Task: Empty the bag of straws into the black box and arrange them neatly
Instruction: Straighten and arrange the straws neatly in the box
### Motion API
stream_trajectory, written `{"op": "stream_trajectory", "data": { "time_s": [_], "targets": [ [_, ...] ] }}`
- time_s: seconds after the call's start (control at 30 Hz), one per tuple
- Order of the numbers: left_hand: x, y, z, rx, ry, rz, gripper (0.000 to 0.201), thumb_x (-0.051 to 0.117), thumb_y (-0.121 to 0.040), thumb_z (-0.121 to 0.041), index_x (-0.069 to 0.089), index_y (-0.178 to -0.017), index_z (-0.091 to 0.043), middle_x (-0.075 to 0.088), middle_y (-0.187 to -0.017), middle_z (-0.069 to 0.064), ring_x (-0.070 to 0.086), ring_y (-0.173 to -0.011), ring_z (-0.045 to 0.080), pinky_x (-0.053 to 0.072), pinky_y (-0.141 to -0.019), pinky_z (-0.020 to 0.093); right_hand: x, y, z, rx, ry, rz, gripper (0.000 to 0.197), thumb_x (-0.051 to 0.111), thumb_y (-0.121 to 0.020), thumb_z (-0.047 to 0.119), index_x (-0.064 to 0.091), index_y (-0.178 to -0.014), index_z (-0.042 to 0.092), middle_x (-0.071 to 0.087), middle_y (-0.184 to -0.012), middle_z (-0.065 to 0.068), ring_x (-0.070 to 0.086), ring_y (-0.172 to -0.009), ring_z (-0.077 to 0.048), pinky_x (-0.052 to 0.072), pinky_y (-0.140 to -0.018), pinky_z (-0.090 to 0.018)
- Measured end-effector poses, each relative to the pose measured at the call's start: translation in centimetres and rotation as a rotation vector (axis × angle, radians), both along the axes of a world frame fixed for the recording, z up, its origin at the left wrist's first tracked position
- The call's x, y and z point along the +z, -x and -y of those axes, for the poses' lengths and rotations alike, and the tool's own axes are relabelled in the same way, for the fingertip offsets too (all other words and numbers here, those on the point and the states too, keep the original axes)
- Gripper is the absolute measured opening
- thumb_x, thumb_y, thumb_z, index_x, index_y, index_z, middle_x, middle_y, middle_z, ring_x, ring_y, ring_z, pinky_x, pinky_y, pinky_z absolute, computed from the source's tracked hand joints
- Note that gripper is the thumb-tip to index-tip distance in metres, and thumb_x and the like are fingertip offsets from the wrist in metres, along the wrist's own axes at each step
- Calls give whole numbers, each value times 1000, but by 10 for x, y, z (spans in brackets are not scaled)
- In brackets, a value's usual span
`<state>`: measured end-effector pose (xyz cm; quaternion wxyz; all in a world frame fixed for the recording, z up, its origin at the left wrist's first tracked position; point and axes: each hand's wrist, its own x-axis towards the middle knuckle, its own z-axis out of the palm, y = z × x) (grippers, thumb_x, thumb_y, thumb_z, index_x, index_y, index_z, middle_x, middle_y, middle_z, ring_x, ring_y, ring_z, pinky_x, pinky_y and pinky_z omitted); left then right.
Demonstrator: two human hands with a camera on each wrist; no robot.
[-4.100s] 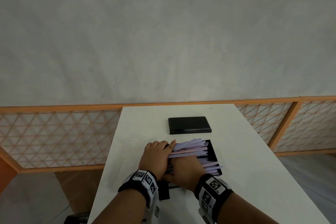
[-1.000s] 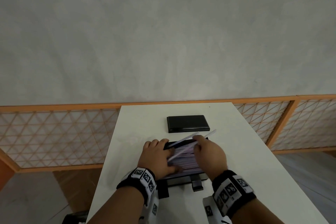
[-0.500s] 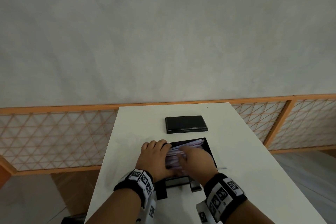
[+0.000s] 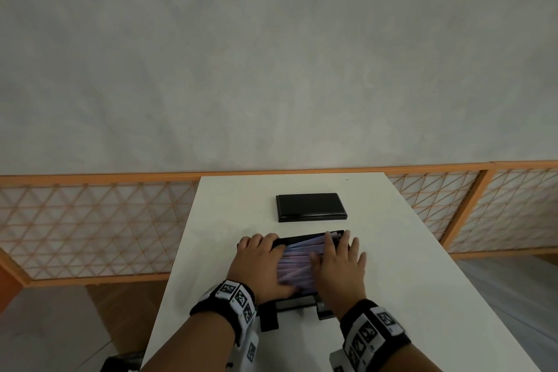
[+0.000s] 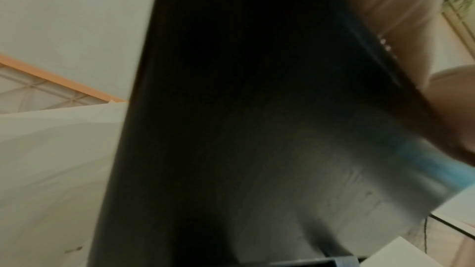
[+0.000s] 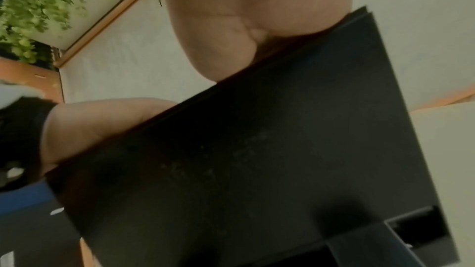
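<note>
The black box [image 4: 297, 302] sits on the white table [image 4: 407, 296] right in front of me, filled with pale purple straws [image 4: 297, 263] lying left to right, a few slanted at the far side. My left hand [image 4: 259, 260] lies over the box's left end, thumb along the near side of the pile. My right hand [image 4: 338, 263] rests flat on the right part of the straws, fingers spread to the far right corner. Both wrist views show mostly the box's dark wall [image 5: 231, 129] [image 6: 282, 149]; the right palm [image 6: 244, 17] lies on its rim. No bag is in view.
A flat black lid [image 4: 311, 207] lies on the table just beyond the box. The table is narrow, with its edges close on the left and right. An orange lattice fence [image 4: 90, 229] runs behind it below a grey wall.
A second ago my right hand held a few straws raised over the box; it has since laid them down and now lies flat on the pile. The left hand has stayed put.
</note>
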<state>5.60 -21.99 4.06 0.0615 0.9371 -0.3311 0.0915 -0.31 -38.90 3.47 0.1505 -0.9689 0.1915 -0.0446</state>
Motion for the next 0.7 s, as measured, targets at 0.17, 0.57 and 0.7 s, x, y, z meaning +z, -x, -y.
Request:
{"op": "stream_trajectory", "data": {
  "time_s": [0.17, 0.57, 0.7],
  "targets": [
    [4, -1, 2, 26, -98, -8, 70, 39, -58, -71, 57, -110, -28, 46, -123, -3, 44, -105, 24, 30, -91, 39, 15, 3, 5, 263, -53, 350, 45, 47, -89, 36, 54, -126, 12, 52, -134, -11, 49, -124, -32, 35, -105, -41],
    [-8, -6, 2, 52, 27, 40, 32, 58, -54, -50, 63, -73, -25, 63, -88, -6, 58, -71, 19, 48, -65, 35, 20, 1, -28, 721, 149, -352, 58, 70, -73, 37, 53, -121, 10, 55, -119, -13, 54, -105, -33, 41, -86, -35],
    [-9, -10, 3, 46, 38, 46, 31, 57, -53, -50, 64, -73, -27, 64, -88, -8, 59, -68, 17, 48, -62, 33, 29, -15, -27, 701, 153, -478, 78, 72, -73, 50, 46, -134, 9, 50, -133, -16, 43, -124, -34, 29, -108, -48]
  ]
}}
